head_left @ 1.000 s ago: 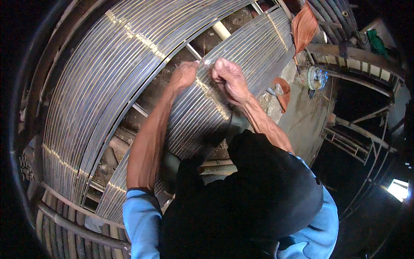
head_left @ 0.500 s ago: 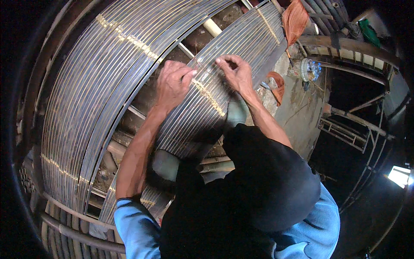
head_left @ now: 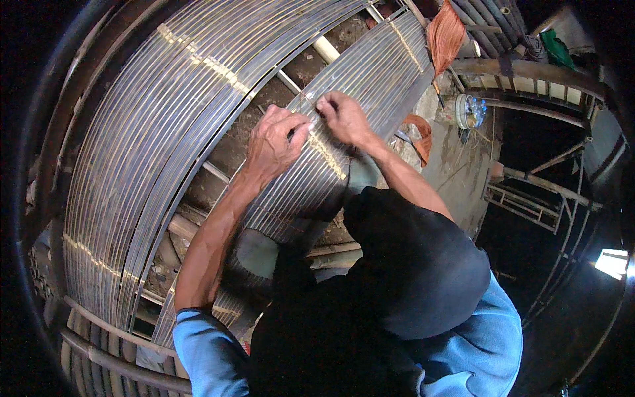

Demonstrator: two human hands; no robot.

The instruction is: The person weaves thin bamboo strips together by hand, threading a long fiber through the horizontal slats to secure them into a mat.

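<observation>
Head view: left hand (head_left: 278,140) and right hand (head_left: 342,118) lay close together on a band of parallel steel rods (head_left: 370,86), fingers curled, pinching something small at the rods; what, not discernible. A wider rod band (head_left: 152,132) ran at 9 o'clock. Orange cloth (head_left: 444,34) hung at 1 o'clock.

grey metal rods (head_left: 159,132), striped pale and dark, with yellowish tie bands (head_left: 198,56). orange cloth (head_left: 444,36) at the top edge. blue sleeves (head_left: 202,347), black garment (head_left: 410,278). green cloth (head_left: 554,49) at the top right corner.
</observation>
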